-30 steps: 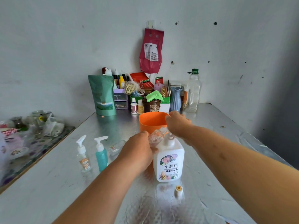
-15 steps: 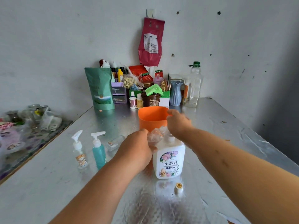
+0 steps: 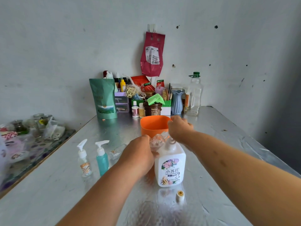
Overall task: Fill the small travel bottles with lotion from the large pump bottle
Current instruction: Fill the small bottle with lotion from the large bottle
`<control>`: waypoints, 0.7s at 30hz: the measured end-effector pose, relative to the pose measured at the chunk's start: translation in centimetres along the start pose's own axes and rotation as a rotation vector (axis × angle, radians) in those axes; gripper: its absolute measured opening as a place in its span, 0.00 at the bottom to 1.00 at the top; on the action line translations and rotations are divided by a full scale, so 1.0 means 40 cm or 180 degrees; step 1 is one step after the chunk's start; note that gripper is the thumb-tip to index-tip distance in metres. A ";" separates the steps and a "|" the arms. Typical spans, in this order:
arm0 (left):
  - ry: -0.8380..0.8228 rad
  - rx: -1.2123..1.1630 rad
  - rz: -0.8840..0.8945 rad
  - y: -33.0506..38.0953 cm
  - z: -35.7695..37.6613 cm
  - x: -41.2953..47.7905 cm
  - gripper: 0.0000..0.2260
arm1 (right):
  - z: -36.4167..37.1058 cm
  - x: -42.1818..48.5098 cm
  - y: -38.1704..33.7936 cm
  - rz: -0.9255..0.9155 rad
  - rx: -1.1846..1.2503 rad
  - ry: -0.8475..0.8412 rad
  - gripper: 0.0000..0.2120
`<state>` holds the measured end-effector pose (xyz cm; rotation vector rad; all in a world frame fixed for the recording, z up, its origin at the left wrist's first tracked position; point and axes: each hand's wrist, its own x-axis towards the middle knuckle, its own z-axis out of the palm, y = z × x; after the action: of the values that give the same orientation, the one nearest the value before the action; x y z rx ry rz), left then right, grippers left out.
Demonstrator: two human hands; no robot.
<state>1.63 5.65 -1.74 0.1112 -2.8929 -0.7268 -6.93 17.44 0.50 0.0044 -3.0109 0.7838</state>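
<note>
The large white pump bottle point(image 3: 171, 167) with a flowered label stands mid-table. My right hand point(image 3: 180, 129) lies over its pump head, fingers bent down around it, so the head itself is hidden. My left hand point(image 3: 138, 152) grips a small clear travel bottle point(image 3: 157, 141) held against the pump's neck. To the left stand a clear travel bottle point(image 3: 83, 162) and a teal travel bottle point(image 3: 102, 159), both with white pump tops. Another clear bottle point(image 3: 116, 151) lies on its side behind them. A small white cap point(image 3: 180, 195) stands in front of the large bottle.
An orange plastic cup point(image 3: 153, 126) stands just behind my hands. Jars, a green pouch point(image 3: 104, 98), a blue vase point(image 3: 177, 101) and a clear jug point(image 3: 194, 95) crowd the back wall. A cluttered tray point(image 3: 29, 141) lies at the left edge of the metal table point(image 3: 219, 144).
Both hands stay at the large bottle's pump with the small clear bottle between them. Only the view has shifted a little.
</note>
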 end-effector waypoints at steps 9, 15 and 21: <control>0.0009 -0.0012 0.0048 -0.015 0.015 0.013 0.13 | 0.018 0.021 0.017 -0.0030 0.0141 -0.0141 0.27; -0.0018 -0.0013 -0.0011 -0.023 0.032 0.007 0.12 | 0.029 0.008 0.013 -0.0007 0.0196 -0.0077 0.27; -0.0010 -0.0029 -0.0003 -0.006 0.007 0.002 0.11 | -0.014 -0.014 -0.005 -0.0142 -0.0119 0.0048 0.21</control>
<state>1.51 5.56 -2.09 0.1104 -2.8923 -0.7408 -6.34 17.52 1.07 0.0641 -2.9993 0.7203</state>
